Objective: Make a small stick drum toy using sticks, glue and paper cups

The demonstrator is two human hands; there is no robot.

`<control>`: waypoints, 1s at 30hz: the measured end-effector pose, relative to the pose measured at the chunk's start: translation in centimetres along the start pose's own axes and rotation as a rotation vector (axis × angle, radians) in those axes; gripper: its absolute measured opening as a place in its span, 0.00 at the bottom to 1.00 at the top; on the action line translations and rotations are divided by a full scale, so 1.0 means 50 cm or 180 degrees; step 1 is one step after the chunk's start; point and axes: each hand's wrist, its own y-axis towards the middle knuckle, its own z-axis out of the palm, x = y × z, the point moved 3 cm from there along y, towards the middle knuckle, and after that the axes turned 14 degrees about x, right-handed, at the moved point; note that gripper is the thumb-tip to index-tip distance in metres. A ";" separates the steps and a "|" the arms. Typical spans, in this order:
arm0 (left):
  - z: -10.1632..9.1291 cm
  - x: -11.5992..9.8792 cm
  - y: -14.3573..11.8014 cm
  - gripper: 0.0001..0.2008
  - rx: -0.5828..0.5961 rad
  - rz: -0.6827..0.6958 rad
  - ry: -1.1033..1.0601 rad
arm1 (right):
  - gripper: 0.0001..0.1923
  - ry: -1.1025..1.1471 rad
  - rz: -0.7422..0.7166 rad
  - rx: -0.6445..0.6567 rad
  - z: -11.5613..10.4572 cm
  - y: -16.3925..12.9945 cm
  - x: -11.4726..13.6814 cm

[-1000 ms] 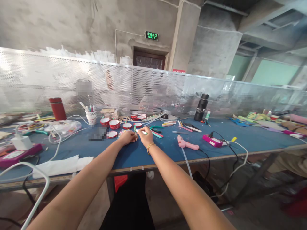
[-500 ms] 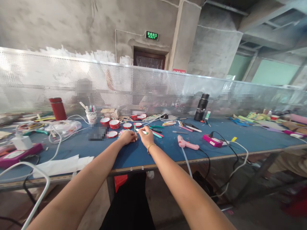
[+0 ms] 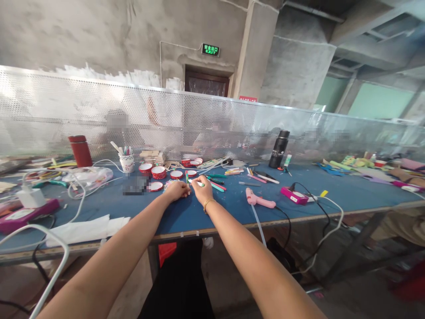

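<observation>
Marker [image 3: 198,183], slim, white with green tip, pinched in right hand [image 3: 202,189], left hand [image 3: 177,190] curled alongside

Matt blue table [image 3: 232,208], perforated metal screen [image 3: 99,115]

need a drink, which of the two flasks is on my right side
The black flask, upright by the mesh screen to your right; the red flask stands far left.

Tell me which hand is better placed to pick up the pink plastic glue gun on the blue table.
Probably the right hand: the pink plastic glue gun lies on its side, with bare blue table between. It already pinches a green-and-white marker pen, though. The left hand rests farther away.
</observation>
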 end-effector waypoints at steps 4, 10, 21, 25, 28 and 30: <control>-0.002 0.002 0.002 0.14 0.0006 -0.0013 0.0071 | 0.07 -0.0056 0.0131 -0.0131 -0.006 0.001 -0.004; -0.001 -0.012 -0.009 0.15 -0.0016 -0.0067 0.0176 | 0.06 0.0097 0.0027 -0.0104 0.000 -0.001 0.001; -0.001 -0.021 -0.015 0.13 -0.0003 -0.0020 0.0082 | 0.06 -0.0043 0.0220 -0.0156 -0.006 -0.001 -0.001; -0.002 -0.021 -0.016 0.13 -0.0033 -0.0039 0.0174 | 0.06 0.0066 0.0087 -0.0029 0.000 -0.002 0.003; -0.002 -0.017 -0.013 0.14 -0.0044 -0.0027 0.0192 | 0.06 0.0069 0.0075 0.0059 0.003 -0.002 0.004; -0.001 -0.015 -0.011 0.14 -0.0018 -0.0011 0.0177 | 0.06 0.0021 0.0151 0.0021 0.001 -0.002 0.002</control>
